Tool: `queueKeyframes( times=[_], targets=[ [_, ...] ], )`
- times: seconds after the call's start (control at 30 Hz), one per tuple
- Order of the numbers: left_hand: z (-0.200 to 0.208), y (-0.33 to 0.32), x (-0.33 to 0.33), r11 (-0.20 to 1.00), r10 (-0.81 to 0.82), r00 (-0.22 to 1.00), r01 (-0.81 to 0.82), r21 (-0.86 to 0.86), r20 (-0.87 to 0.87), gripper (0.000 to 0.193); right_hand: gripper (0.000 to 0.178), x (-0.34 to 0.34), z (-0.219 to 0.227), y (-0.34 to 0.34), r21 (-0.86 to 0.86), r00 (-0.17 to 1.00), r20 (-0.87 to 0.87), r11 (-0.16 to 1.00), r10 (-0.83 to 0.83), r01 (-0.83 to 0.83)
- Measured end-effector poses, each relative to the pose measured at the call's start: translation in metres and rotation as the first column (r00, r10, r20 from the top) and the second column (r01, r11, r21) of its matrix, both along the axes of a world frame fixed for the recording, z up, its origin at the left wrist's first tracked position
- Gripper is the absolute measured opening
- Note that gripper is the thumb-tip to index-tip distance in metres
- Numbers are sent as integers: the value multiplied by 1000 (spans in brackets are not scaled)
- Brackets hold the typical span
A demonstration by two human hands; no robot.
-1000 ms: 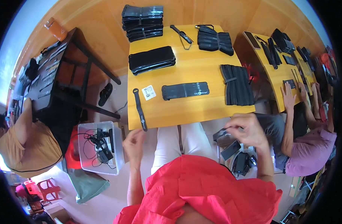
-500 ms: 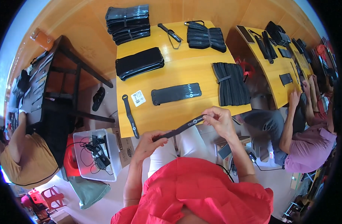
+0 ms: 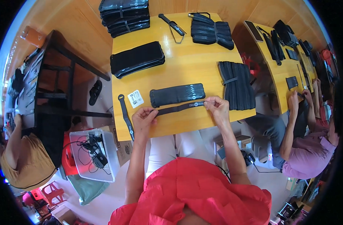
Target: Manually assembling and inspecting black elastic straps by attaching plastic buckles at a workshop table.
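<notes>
Both hands (image 3: 218,108) pinch a narrow black fabric-like strap (image 3: 180,108) by its ends, apparently aligning it beside the flat black rectangular stack (image 3: 175,94); adding it would need level lowering

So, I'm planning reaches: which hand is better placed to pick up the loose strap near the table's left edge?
Probably the left hand: it is close beside the loose strap, though it pinches one end of the held strap. The right hand pinches the other end, farther away.
</notes>
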State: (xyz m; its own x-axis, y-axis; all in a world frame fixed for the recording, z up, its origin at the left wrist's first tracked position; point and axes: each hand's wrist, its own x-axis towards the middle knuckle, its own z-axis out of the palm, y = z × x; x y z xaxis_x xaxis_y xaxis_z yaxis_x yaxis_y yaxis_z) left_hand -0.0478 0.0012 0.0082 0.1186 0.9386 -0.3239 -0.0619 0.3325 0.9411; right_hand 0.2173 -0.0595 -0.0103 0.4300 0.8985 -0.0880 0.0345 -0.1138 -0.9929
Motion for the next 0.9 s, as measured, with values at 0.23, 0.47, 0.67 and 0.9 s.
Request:
queueKeyframes(
  times=[0.23, 0.47, 0.67, 0.9],
  targets=[
    [-6, 6, 5, 995, 75, 996, -71, -70, 53, 14, 6, 2, 4, 7, -129, 994, -82, 990, -67, 56],
    [-19, 6, 10, 981, 132, 981, -109, 159, -140, 12, 10, -1, -11, 12, 0, 995, -28, 995, -98, 98],
    [-23, 7, 10, 969, 160, 968, -117, 218, -192, 10, 9, -4, -19, 14, 36, 987, 23, 987, -157, 156],
    [-20, 9, 14, 974, 161, 973, -129, 188, -163, 10, 8, -5, -23, 15, 92, 975, 77, 976, -207, 200]
  ],
)
